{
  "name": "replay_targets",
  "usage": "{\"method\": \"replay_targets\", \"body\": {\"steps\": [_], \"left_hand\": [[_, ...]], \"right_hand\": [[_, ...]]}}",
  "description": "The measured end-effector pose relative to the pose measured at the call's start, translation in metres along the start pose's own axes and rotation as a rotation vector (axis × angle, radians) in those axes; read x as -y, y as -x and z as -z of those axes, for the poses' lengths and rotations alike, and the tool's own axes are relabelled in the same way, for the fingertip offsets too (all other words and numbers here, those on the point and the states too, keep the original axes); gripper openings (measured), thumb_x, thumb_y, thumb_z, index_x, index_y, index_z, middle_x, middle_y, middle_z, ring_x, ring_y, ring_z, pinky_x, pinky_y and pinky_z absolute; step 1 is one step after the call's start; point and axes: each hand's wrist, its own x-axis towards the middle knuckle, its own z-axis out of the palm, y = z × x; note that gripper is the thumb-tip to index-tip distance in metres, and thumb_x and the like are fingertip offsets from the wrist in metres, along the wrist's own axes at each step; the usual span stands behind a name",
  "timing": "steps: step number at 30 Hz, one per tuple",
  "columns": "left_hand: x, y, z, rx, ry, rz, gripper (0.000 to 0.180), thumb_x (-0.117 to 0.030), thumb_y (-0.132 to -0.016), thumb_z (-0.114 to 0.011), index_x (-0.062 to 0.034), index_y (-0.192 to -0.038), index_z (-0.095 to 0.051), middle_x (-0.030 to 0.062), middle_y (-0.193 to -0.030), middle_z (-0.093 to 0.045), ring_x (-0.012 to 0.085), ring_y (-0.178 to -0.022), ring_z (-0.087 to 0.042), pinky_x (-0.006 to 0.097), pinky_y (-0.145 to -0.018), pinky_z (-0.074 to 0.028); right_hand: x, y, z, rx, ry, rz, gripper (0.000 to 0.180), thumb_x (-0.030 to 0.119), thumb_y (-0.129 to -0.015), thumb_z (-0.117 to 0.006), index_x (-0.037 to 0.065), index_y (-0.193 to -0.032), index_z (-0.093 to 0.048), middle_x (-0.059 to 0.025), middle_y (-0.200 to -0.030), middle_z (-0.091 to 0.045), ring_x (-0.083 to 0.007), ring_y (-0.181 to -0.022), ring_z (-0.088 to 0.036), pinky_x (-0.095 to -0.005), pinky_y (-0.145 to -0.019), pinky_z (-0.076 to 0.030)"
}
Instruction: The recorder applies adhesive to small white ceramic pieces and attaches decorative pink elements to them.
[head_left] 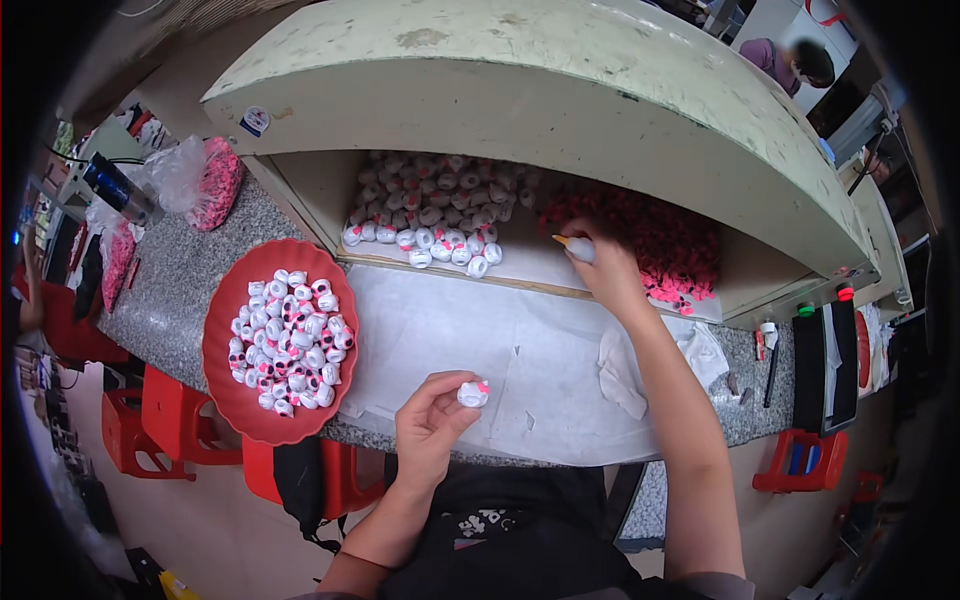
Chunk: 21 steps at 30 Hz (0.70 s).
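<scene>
At nine o'clock on the bench (180, 275) a red plate (222, 380) holds a heap of small white caps with pink marks (290, 340). Behind it, at ten o'clock, lies a clear bag of pink bits (205, 180). A white sheet (520, 350) covers the middle of the bench.

Near six o'clock the left hand (428, 425) has its grip closed on a single white cap (473, 393), pinched between thumb and fingertips above the front edge of the sheet.

At twelve o'clock, inside the open cubby (300, 190), lies a pile of white caps (440, 215). At one o'clock the right hand (608, 270) reaches into the cubby, its grip clenched around a small white applicator with a yellow tip (572, 245), just beside a heap of pink pieces (660, 245).

As a judgement, the step in hand is fitting a pink piece to the held cap. The next move calls for bringing the two hands together with the cap kept steady.
</scene>
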Motion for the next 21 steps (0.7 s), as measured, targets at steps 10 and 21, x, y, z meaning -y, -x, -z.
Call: {"method": "replay_targets", "body": {"steps": [10,21], "left_hand": [[-0.003,-0.001,0.008,-0.035,-0.004,0.007,0.032,0.007,-0.069,-0.055,0.0034,-0.1,-0.048,0.0124,-0.096,-0.052,0.0176,-0.086,-0.053,0.028,-0.074,-0.045],[0.0,-0.007,-0.002,-0.018,0.119,0.094,0.033,0.005,-0.07,-0.056,0.0023,-0.101,-0.048,0.011,-0.095,-0.053,0.0174,-0.086,-0.053,0.029,-0.075,-0.045]], "right_hand": [[0.002,-0.02,-0.01,0.224,0.182,0.008,0.021,0.007,-0.063,-0.061,0.005,-0.084,-0.058,-0.0087,-0.089,-0.056,-0.026,-0.082,-0.054,-0.0324,-0.072,-0.043],[0.011,0.037,-0.001,0.07,0.021,0.242,0.024,-0.006,-0.056,-0.062,0.003,-0.077,-0.058,-0.0066,-0.082,-0.055,-0.0218,-0.071,-0.055,-0.0293,-0.059,-0.045]]}}
